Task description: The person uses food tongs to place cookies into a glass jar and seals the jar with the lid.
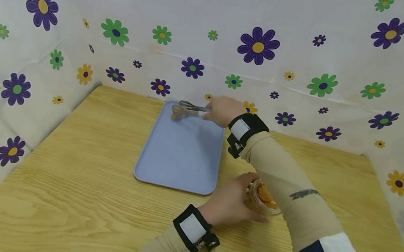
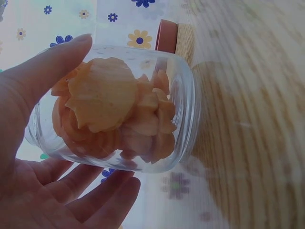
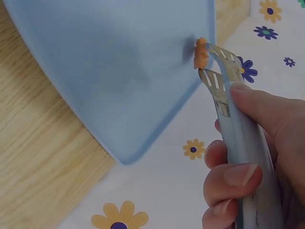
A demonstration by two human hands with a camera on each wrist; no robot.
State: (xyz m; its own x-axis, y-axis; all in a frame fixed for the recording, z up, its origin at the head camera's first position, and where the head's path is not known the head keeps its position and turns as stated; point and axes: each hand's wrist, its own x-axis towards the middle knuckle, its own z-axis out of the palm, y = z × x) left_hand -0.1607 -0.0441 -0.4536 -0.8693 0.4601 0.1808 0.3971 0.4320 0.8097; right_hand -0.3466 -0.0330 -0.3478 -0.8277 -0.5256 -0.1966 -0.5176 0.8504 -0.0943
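My left hand grips a clear jar near the tray's front right corner, thumb on one side and fingers on the other. Inside it lie several orange-brown, wavy-edged pieces that look like cookies. Out over the back of the blue tray, my right hand holds metal tongs with pale handles. At the tongs' tips is a small orange-brown piece, close over the tray near its back left corner. My right forearm partly covers the jar in the head view.
The tray lies on a wood-grain table. Flower-printed white cloth rises behind the table and at both sides. A reddish-brown object stands beyond the jar in the left wrist view.
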